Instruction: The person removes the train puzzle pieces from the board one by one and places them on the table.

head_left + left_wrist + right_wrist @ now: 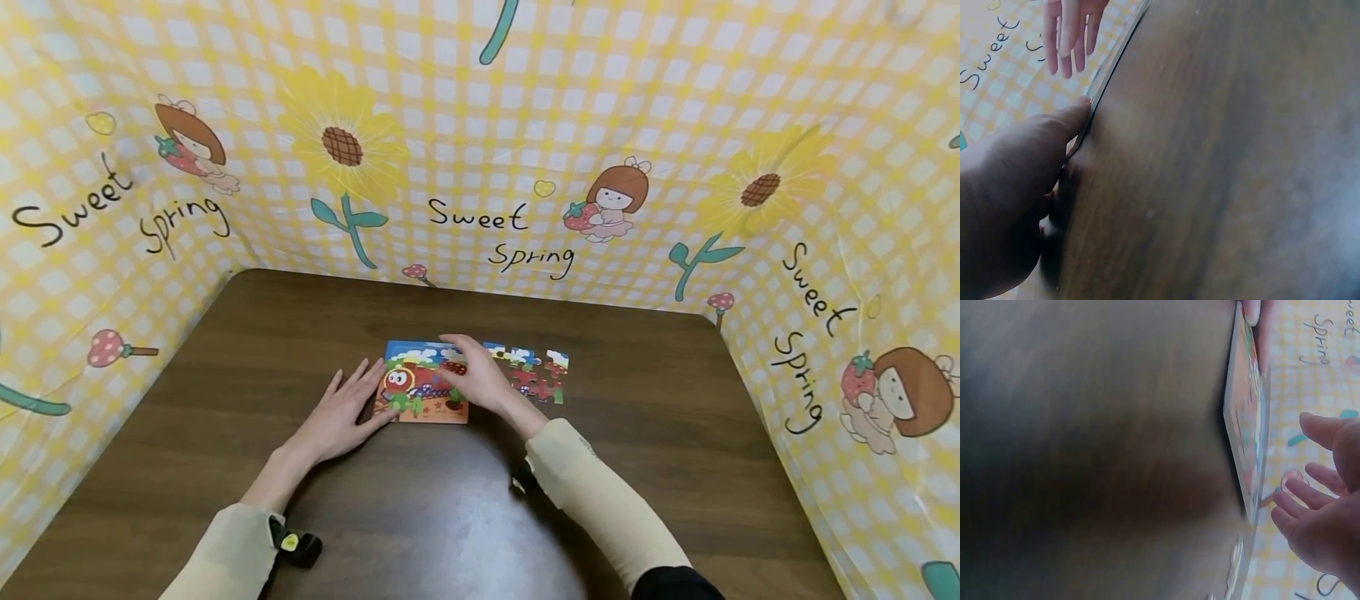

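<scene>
A flat jigsaw puzzle (423, 411) with a cartoon picture, a red round-eyed figure under a blue sky, lies on the table. My left hand (345, 421) rests at its left edge, fingers extended and thumb (1075, 115) along the near corner. Over the puzzle's right part hovers my right hand (482, 379), hiding some of the picture. Its fingers (1304, 494) are loosely bent, with nothing between them in the right wrist view, and stand apart from the puzzle board (1244, 419). Several loose or partly joined puzzle pieces (542, 388) lie just right of the board.
The brown wooden table (420, 517) has a yellow-checked cloth (465, 150) with flowers and cartoon girls hanging round its back and sides. A small black device (300, 548) sits on my left wrist, another (521, 480) on the right.
</scene>
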A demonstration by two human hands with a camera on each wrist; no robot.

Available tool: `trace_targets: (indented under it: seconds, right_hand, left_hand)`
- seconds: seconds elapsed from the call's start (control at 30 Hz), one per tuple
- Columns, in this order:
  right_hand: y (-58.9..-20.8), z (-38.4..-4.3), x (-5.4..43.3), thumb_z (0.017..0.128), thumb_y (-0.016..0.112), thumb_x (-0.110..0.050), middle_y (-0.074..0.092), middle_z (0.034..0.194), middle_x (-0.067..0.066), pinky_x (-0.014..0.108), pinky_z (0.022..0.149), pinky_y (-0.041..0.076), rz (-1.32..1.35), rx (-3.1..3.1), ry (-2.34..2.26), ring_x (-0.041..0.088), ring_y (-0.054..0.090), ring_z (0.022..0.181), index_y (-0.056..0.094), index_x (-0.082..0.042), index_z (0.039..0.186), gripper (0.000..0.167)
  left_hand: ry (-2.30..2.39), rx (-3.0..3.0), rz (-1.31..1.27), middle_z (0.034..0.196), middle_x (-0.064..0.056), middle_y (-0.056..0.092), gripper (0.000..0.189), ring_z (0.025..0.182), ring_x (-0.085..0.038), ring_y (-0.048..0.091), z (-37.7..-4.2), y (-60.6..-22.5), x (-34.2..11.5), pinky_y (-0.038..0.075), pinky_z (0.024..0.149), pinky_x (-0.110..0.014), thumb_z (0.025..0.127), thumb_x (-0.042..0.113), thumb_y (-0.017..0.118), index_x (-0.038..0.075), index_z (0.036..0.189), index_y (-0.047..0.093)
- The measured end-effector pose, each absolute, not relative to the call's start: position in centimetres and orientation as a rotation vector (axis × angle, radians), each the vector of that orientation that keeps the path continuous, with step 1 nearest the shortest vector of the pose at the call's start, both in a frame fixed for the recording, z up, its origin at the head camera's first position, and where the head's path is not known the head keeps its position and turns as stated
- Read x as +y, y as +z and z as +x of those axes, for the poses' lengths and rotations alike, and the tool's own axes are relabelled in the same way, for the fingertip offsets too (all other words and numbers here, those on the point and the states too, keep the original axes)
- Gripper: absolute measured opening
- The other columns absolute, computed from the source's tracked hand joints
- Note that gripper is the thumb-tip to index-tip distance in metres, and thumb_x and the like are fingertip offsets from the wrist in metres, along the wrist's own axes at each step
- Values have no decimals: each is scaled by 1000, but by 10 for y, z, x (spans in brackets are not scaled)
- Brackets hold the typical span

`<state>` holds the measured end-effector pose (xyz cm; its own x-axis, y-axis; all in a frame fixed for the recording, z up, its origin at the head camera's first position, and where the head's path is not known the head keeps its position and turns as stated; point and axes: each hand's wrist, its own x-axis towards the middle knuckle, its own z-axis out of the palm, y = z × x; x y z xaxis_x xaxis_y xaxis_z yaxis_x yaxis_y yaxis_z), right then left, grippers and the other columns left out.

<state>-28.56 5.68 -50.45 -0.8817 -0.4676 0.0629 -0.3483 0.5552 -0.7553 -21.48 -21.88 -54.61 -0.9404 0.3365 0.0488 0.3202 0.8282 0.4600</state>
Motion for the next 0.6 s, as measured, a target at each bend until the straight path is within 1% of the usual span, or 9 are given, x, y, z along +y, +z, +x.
trace_targets:
  seconds: [0.2, 0.27, 0.3, 0.43, 0.47, 0.5, 0.57, 0.6]
  right_hand:
    - [-510, -283, 41, 106, 76, -21, 56, 164, 18, 52, 121, 53, -776, 2647, -1169, 36, 62, 145, 55, -3, 160, 60]
    - [-529, -291, 37, 104, 79, -33, 59, 161, 16, 47, 120, 54, -843, 2700, -1123, 31, 63, 143, 57, -5, 158, 64]
    - [-531, -291, 34, 103, 80, -34, 60, 160, 16, 46, 120, 54, -857, 2722, -1090, 31, 63, 143, 58, -5, 158, 66]
    - [-538, -292, 22, 96, 87, -43, 68, 145, 15, 44, 117, 53, -902, 2834, -933, 29, 63, 135, 65, -6, 151, 70]
    - [-531, -287, 18, 95, 88, -39, 68, 141, 15, 45, 116, 52, -886, 2840, -903, 30, 63, 133, 67, -5, 150, 68]
    - [-524, -283, 15, 95, 89, -36, 69, 137, 15, 47, 114, 52, -862, 2841, -879, 31, 63, 129, 68, -5, 148, 65]
    - [-525, -282, 11, 94, 90, -37, 71, 129, 13, 45, 107, 50, -838, 2850, -851, 30, 63, 123, 71, -8, 145, 62]
    - [-525, -281, 10, 93, 91, -38, 71, 126, 10, 42, 103, 49, -821, 2853, -838, 28, 63, 120, 73, -10, 143, 60]
  left_hand:
    - [748, 2968, 533, 182, -20, 27, 90, 171, -45, 20, -216, -546, -220, 10, 135, -75, 108, 55, 65, 5, 175, 28]
    - [744, 2970, 532, 182, -20, 27, 91, 171, -45, 21, -215, -546, -221, 10, 135, -75, 108, 55, 65, 5, 174, 29]
    - [743, 2971, 531, 182, -20, 27, 91, 171, -45, 21, -215, -546, -222, 10, 135, -75, 108, 55, 65, 5, 174, 29]
    - [758, 2978, 531, 181, -20, 30, 91, 170, -45, 22, -215, -547, -223, 10, 134, -75, 107, 54, 68, 4, 173, 31]
    - [773, 2979, 537, 181, -21, 30, 91, 170, -46, 23, -215, -548, -223, 10, 134, -76, 106, 53, 69, 4, 173, 32]
    - [793, 2979, 542, 180, -21, 31, 91, 170, -46, 23, -215, -549, -223, 10, 134, -76, 106, 53, 69, 4, 173, 33]
    - [827, 2974, 556, 180, -22, 32, 91, 169, -47, 24, -216, -551, -223, 11, 133, -77, 105, 54, 69, 4, 173, 34]
    - [841, 2970, 567, 180, -22, 32, 91, 169, -47, 24, -217, -553, -223, 11, 133, -77, 105, 55, 69, 5, 173, 34]
